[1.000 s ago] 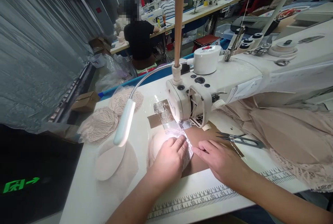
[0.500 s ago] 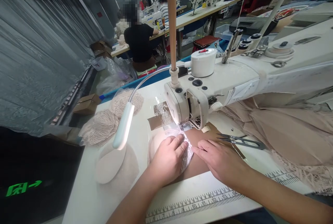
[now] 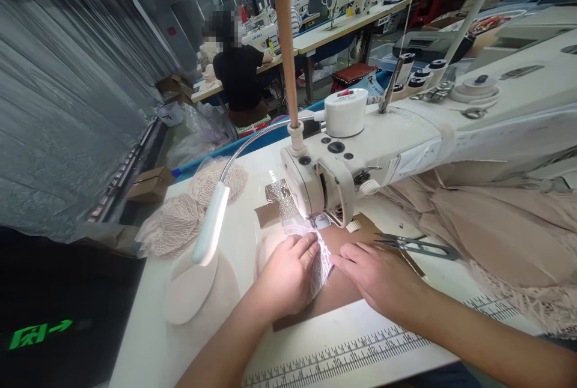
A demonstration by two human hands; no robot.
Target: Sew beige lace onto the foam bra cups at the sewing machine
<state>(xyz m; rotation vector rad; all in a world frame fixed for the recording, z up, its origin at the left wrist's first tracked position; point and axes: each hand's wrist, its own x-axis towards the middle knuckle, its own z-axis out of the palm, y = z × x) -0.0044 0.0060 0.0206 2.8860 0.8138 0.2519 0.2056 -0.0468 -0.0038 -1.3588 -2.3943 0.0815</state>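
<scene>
A pale pink lace piece point(image 3: 323, 268) lies under the needle area of the white sewing machine point(image 3: 311, 187). My left hand point(image 3: 288, 271) presses on it, fingers bent together on the lace just in front of the needle. On the right, my right hand point(image 3: 372, 271) touches the lace's right edge with thumb and forefinger, its other fingers curled. Beneath both is a brown sheet point(image 3: 345, 283). Black thread snips point(image 3: 421, 246) rest right of my right hand. The lamp head point(image 3: 211, 223) shines from the left.
Lace cups point(image 3: 174, 226) and smooth pale cup pieces point(image 3: 192, 289) lie on the left. Beige fabric point(image 3: 491, 226) is heaped on the right. A printed ruler point(image 3: 351, 358) runs along the front edge. A person in black point(image 3: 238, 75) sits at another table behind.
The view has shifted slightly, moving the machine a little left in the picture. Both hands keep nearly the same place on the lace.
</scene>
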